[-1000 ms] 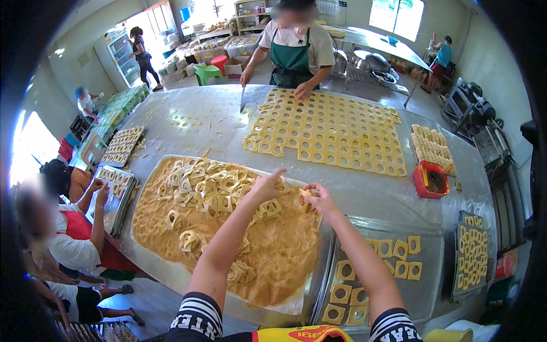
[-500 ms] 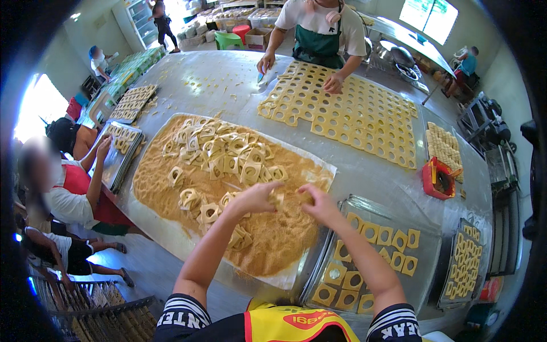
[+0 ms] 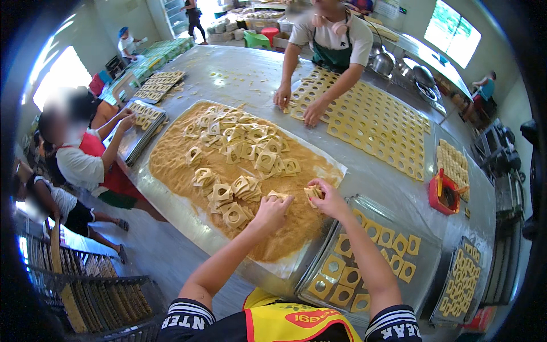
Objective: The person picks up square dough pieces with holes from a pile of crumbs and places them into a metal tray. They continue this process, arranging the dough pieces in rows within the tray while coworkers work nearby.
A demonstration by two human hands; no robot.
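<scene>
Over the near right part of a sugar-coloured crumb bed (image 3: 296, 231), both my hands are at work on dough squares with round holes. My left hand (image 3: 272, 214) is closed on a dough square (image 3: 278, 195) at its fingertips. A little apart from it, my right hand (image 3: 329, 202) grips a small stack of dough squares (image 3: 312, 195) between thumb and fingers. Several loose dough squares (image 3: 233, 215) lie piled to the left of my hands, with a larger heap (image 3: 250, 145) beyond them on the crumbs.
To my right is a metal tray (image 3: 419, 251) with rows of dough squares, and beyond it another filled tray (image 3: 461, 279). A red container (image 3: 443, 196) stands at the right. Across the table, a co-worker's hands (image 3: 313, 114) touch a perforated dough sheet (image 3: 370, 125). Another person (image 3: 85, 159) stands at the left.
The view has shifted, moving the scene right. My fingers now hold dough squares that show clearly. The co-worker opposite has brought both hands to the left edge of the dough sheet.
</scene>
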